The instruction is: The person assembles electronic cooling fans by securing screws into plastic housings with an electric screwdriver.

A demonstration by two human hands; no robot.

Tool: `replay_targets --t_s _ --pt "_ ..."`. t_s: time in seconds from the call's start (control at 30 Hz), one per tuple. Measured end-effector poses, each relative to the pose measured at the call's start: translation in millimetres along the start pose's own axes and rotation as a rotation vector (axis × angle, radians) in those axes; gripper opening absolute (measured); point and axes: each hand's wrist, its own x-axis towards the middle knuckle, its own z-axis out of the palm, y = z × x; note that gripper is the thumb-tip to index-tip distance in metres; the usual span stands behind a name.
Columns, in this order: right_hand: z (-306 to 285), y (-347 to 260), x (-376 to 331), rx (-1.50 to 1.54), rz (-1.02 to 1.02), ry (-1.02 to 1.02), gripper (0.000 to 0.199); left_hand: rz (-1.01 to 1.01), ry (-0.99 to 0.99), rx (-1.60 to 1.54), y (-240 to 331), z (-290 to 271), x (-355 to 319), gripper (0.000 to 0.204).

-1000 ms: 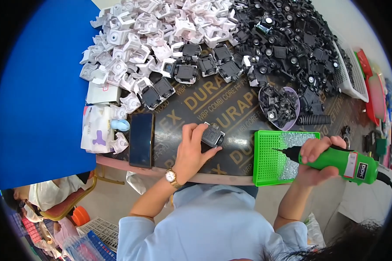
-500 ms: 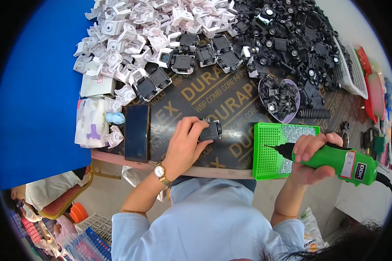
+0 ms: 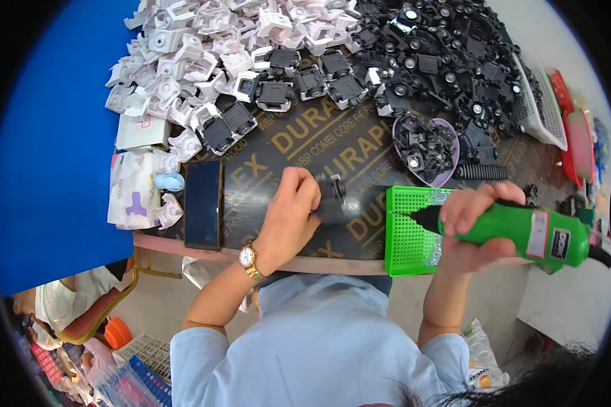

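My left hand is over the middle of the table's near side, its fingers closed on a small black plastic housing. Motion smears the housing, and my fingers hide its left side. A green electric screwdriver with a black nose and thin bit lies in my closed right hand. Its bit points left, above a green perforated tray. Small silvery screws lie in the tray's right part, partly hidden by my right hand.
White plastic housings are heaped at the back left, black parts at the back right. Several joined black-and-white units line the front of the heaps. A lilac bowl of black pieces stands behind the tray. A phone lies left.
The black housing has turned and blurred in my left hand. My right hand has brought the screwdriver slightly left over the tray. The whole view has shifted a little.
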Motion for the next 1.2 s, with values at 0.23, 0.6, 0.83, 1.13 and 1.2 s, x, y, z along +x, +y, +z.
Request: replay_targets --t_s 0.23,0.6,0.83,1.13,1.2 --pt "19 30 26 -0.027 0.04 -0.108 0.064 0.152 0.159 0.002 -23 25 26 0.035" --pt "65 76 46 0.081 0.124 -0.248 0.046 0.233 0.158 0.083 -29 32 20 0.041" --pt "70 83 46 -0.058 0.15 -0.26 0.06 0.261 0.148 0.092 -28 29 22 0.039" --pt "77 89 42 -0.116 0.207 -0.402 0.041 0.276 0.114 0.12 -34 31 23 0.042" --pt "75 91 41 -0.115 0.258 -0.413 0.039 0.287 0.126 0.101 -32 30 24 0.043"
